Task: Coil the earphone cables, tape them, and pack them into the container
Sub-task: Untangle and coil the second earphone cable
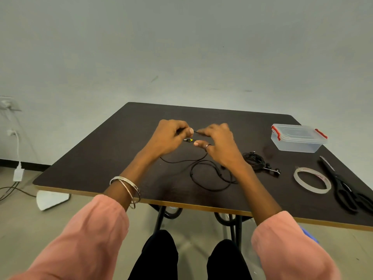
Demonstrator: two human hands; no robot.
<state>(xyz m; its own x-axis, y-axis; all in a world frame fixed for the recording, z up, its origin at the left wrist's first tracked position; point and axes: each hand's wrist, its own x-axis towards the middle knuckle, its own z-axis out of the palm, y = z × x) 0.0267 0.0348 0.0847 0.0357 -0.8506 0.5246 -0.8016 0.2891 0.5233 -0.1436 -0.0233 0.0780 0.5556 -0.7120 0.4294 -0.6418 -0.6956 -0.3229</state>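
A black earphone cable (203,178) lies in loose loops on the dark table (101,164). Its yellow-marked plug end (188,140) hangs between my hands. My left hand (171,138) pinches the cable near that end, fingers closed on it. My right hand (218,142) holds the same cable between thumb and fingers, close beside the left. A second black earphone (256,161) sits bundled just right of my right wrist. The clear container (296,138) with red clips stands at the back right, lid on. A roll of clear tape (311,179) lies flat in front of it.
Black scissors (343,188) lie along the table's right edge beside the tape. The wall stands just behind the table. A charger and cables (18,174) hang at the far left near the floor. My knees are under the front edge.
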